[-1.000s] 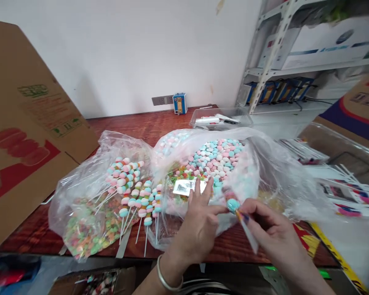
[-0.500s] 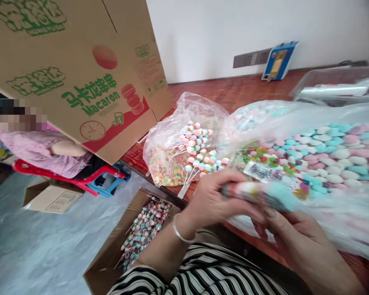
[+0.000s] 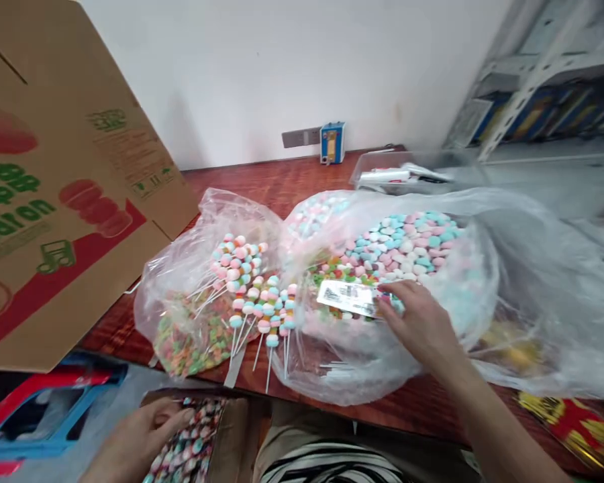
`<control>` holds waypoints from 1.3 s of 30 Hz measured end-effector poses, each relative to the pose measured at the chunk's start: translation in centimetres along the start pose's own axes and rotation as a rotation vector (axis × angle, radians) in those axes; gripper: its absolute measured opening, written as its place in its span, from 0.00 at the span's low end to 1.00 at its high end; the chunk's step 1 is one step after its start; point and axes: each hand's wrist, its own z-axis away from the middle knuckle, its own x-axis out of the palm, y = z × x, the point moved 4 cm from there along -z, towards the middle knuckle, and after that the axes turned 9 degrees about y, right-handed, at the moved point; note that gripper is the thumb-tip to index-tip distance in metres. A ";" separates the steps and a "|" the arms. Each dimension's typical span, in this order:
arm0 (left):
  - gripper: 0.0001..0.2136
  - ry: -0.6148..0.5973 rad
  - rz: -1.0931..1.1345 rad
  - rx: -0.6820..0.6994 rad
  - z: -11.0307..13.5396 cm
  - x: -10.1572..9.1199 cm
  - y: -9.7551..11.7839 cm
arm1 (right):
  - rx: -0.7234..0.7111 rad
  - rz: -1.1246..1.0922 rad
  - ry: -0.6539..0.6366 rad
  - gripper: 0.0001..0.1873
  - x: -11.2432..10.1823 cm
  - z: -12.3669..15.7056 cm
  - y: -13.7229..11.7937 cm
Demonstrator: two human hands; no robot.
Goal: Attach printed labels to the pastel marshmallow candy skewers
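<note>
At the lower left, my left hand (image 3: 138,436) is over the cardboard box (image 3: 231,436), its fingers loosely apart and nothing visible in them. Wrapped candy skewers (image 3: 196,436) fill that box. My right hand (image 3: 423,325) pinches the right end of a printed plastic wrapper (image 3: 349,297). The wrapper lies on a large clear bag (image 3: 362,376) holding pink, white and blue marshmallows (image 3: 403,245) and coloured gummies (image 3: 332,268). Left of it, marshmallow skewers (image 3: 269,305) on white sticks rest partly on another bag, with gummies (image 3: 196,342) inside.
A tall printed carton (image 3: 105,201) stands at the left on the red-brown table (image 3: 246,178). Towards the wall are a blue device (image 3: 332,143) and a clear tray (image 3: 463,171). A red and yellow packet (image 3: 574,429) is at lower right; a red and blue stool (image 3: 50,416), lower left.
The wrapped skewer held between both hands is no longer in them. My left hand has moved down to the box, my right onto the wrapper. The view has turned right.
</note>
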 end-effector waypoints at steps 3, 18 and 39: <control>0.12 -0.245 0.195 0.213 -1.6 2.2 7.2 | 0.041 0.030 -0.056 0.18 2.5 -0.6 1.2; 0.15 -0.977 1.194 -0.012 0.9 19.4 27.3 | 0.103 -0.145 0.092 0.03 0.7 -2.0 0.4; 0.14 -0.322 1.592 -0.196 1.4 17.8 26.9 | 0.574 -0.836 -0.006 0.17 -2.5 4.1 -1.7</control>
